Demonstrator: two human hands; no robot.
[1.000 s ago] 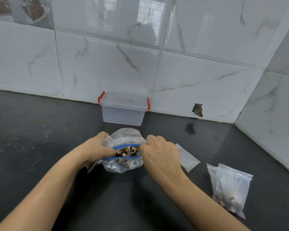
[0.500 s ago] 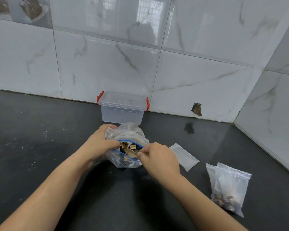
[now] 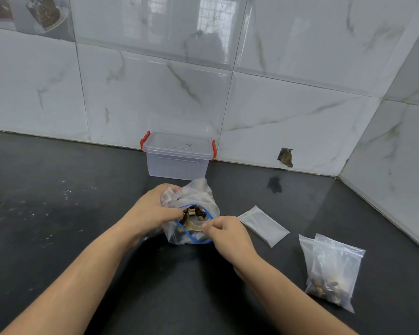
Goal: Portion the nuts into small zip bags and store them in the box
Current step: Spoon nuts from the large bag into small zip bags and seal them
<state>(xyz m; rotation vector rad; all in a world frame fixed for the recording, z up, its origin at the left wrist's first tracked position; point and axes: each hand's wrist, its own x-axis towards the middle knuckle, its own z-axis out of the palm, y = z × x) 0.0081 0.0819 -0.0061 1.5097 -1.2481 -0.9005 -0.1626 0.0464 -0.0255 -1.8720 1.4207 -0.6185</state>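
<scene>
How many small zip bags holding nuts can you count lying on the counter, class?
2: both lie together at the right, one bag partly hidden beneath the other bag. The flat stack of bags beside them looks empty; its number cannot be told.

Both hands, left (image 3: 153, 211) and right (image 3: 225, 232), hold open the blue-rimmed nut bag (image 3: 194, 209) before the lidded box (image 3: 178, 155).

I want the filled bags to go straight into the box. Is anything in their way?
Yes: the box's lid is on, with a red latch at each end. The counter between the filled small bags and the box looks open.
</scene>
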